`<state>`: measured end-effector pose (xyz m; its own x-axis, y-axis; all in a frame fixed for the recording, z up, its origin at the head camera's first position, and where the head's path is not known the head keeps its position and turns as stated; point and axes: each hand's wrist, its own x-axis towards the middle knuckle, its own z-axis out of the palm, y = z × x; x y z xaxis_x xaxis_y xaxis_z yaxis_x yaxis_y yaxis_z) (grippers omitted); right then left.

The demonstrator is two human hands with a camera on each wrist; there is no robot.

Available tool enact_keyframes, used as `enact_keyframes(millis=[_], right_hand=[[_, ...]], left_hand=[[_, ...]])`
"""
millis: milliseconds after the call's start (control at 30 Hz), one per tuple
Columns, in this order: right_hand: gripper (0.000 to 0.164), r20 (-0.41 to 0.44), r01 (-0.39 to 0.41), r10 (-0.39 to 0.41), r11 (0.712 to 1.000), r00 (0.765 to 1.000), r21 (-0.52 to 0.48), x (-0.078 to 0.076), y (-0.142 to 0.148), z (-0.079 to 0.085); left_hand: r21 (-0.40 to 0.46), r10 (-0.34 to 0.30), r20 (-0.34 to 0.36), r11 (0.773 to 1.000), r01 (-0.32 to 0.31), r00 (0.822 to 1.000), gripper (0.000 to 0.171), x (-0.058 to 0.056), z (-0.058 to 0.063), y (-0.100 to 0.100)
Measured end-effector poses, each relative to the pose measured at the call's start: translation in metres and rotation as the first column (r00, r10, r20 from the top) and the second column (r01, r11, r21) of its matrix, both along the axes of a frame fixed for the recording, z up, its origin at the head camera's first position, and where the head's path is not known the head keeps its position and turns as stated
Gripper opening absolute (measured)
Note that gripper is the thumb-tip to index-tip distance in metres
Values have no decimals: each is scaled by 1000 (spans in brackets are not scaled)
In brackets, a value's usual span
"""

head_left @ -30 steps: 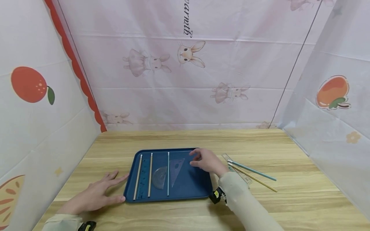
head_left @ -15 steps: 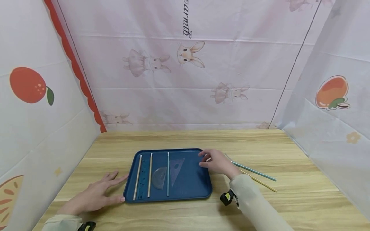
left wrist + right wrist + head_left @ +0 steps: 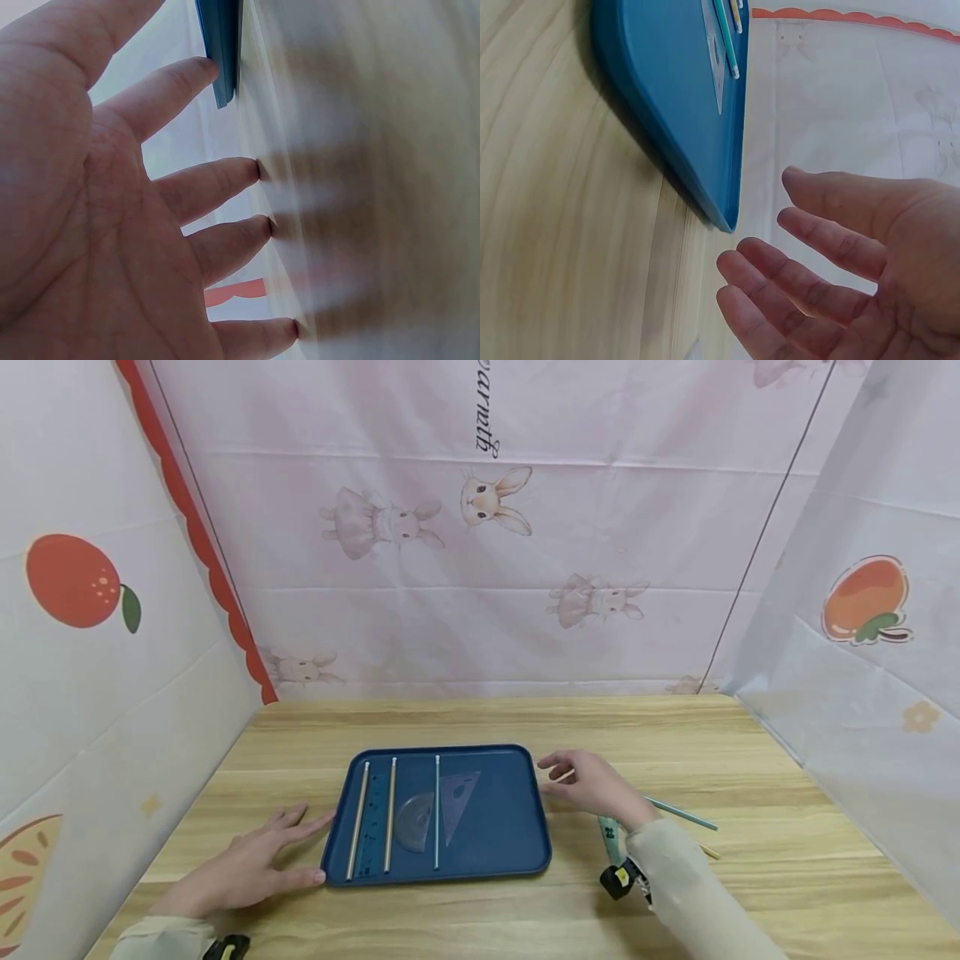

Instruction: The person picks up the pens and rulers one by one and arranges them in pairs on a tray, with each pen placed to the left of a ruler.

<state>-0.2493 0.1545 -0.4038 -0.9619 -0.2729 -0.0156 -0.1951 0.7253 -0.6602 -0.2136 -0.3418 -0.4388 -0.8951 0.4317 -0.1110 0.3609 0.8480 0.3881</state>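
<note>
A dark blue tray (image 3: 498, 852) lies on the table. My left hand (image 3: 251, 867) is spread at its left side, thumb and index fingertip against the rim; the other fingertips touch the tabletop in the left wrist view. On the tray lie a gold pencil (image 3: 358, 822), a blue ruler (image 3: 374, 818), another gold pencil (image 3: 390, 818), a clear half-round protractor (image 3: 410, 827), a teal pencil (image 3: 437, 818) and a clear triangular set square (image 3: 454, 802). My right hand (image 3: 596, 787), fingers loosely bent and holding nothing, is just off the tray's right edge.
Partly hidden by my right hand and sleeve, a second teal pencil (image 3: 686, 814), a gold pencil end (image 3: 708, 852) and a greenish ruler (image 3: 610, 835) lie right of the tray. Printed cloth (image 3: 480, 635) walls the wooden table (image 3: 450, 722) at the back and both sides.
My right hand has moved right, from above the tray's upper right part to beside its right edge, now covering more of the loose pencils. My left hand and the tray's contents have stayed put.
</note>
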Motion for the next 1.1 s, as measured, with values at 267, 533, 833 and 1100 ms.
enact_keyframes(millis=[267,533,833,1100], right_hand=[[43,46,10,-10,1000,999,-1,8,19,1],[43,20,-9,9,1000,1000,10,13,39,1],[40,19,-1,1,1000,1000,-6,15,58,-3],[39,53,14,-12,999,999,-47,19,75,-4]], left_hand=[[3,-3,8,1000,3,1000,87,0,-1,0],[9,-6,-8,1000,6,1000,85,0,-1,0],[9,-2,5,1000,2,1000,86,-1,0,0],[-1,2,11,1000,-2,1000,86,-1,0,-1]])
